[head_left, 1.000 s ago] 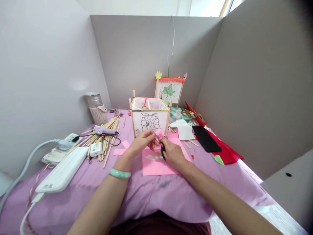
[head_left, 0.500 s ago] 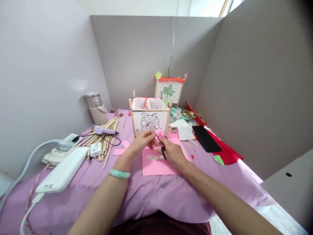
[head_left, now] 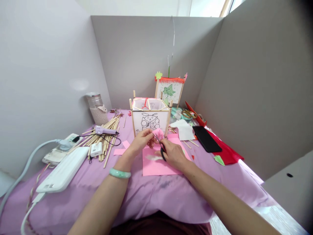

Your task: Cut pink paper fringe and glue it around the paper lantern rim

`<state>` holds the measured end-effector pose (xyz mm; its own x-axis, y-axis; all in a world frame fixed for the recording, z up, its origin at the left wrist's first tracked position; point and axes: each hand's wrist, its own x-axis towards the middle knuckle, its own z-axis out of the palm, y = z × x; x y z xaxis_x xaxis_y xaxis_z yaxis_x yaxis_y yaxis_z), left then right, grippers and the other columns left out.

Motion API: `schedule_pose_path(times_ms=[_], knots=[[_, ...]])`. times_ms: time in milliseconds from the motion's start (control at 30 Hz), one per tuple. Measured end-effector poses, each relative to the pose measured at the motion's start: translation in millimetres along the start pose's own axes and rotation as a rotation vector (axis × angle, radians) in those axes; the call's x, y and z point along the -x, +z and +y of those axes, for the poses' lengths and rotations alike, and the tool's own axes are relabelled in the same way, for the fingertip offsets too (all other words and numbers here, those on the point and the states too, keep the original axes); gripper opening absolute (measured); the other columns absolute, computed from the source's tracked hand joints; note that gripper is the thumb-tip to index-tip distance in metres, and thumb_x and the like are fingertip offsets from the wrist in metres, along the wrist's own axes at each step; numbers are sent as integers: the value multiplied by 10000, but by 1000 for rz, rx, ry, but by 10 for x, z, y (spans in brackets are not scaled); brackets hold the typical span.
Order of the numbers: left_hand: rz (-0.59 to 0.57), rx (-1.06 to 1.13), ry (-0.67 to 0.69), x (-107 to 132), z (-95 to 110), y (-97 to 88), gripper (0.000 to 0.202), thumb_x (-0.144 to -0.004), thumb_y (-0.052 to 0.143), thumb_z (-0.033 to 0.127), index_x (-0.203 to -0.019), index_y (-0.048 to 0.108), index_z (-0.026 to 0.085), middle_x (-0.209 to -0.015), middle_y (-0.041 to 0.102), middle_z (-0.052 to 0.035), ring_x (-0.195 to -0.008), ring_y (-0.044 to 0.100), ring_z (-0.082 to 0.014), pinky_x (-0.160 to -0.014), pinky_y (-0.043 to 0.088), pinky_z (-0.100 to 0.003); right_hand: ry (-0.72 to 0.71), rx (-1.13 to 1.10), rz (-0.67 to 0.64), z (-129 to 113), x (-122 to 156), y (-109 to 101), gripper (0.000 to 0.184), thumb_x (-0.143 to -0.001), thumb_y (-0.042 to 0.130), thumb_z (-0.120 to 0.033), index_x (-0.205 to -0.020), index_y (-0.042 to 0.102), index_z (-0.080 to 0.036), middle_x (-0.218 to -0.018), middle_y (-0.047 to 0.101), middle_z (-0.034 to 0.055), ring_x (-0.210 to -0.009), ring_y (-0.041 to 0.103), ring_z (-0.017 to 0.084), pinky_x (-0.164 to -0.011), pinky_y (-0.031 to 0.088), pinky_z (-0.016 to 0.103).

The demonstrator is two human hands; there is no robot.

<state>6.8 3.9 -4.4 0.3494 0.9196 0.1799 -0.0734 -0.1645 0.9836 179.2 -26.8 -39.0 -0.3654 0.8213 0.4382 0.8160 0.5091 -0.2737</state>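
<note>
My right hand is closed round the black-handled scissors, whose blades point up and left. A small piece of pink paper with cut, fringed edges is pinched in my left hand. The scissor blades lie against this paper. Under both hands a larger pink sheet rests on the purple cloth. Just beyond stands a square stick-framed lantern with a rabbit drawing on its white front panel; my left fingers overlap its lower part.
Wooden sticks, a lilac glue gun and a white power bank lie at left. A second lantern stands behind. At right are a black phone and red cloth. Grey panels enclose the table.
The fringed pink paper now shows more fully above my left fingertips, and the scissor blades have shifted slightly against it. Both arms stay nearly in place.
</note>
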Motion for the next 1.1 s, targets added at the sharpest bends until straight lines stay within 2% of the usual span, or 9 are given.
schedule_pose_path(times_ms=[333,567,733,967,1100], knots=[[12,0,5,-2,-1,2,207,-783,564,345,-758,491,153,-638,657,-26,-452,555,-92,-456,464,-221,2,20,13,-15,1,15,379,-843,521,-517,-1023,519,-184,-894,643,39,-761,613,170,-588,329,243],[1,23,3,-5,-5,-5,267,-778,585,397,-743,475,156,-645,664,-34,-447,558,-96,-464,471,-231,34,41,22,-21,-11,46,297,-858,540,-446,-979,542,-174,-826,656,29,-715,630,169,-559,311,237],[1,23,1,-12,-21,-12,285,-775,591,415,-743,473,157,-642,664,-35,-448,559,-96,-461,468,-227,36,59,22,-14,-12,50,295,-863,531,-447,-984,547,-179,-833,664,29,-732,637,172,-556,320,239],[-82,15,-36,-6,-50,-4,274,-773,592,408,-753,491,154,-636,663,-35,-442,559,-95,-470,475,-229,32,46,28,-15,-12,45,319,-865,518,-459,-1017,518,-178,-907,658,43,-795,630,180,-587,346,242],[-79,12,-37,3,-38,-4,277,-773,591,410,-745,487,155,-641,667,-37,-443,559,-94,-478,478,-232,31,47,23,-22,-13,43,289,-880,501,-436,-1014,517,-180,-900,658,39,-780,633,178,-580,343,244]])
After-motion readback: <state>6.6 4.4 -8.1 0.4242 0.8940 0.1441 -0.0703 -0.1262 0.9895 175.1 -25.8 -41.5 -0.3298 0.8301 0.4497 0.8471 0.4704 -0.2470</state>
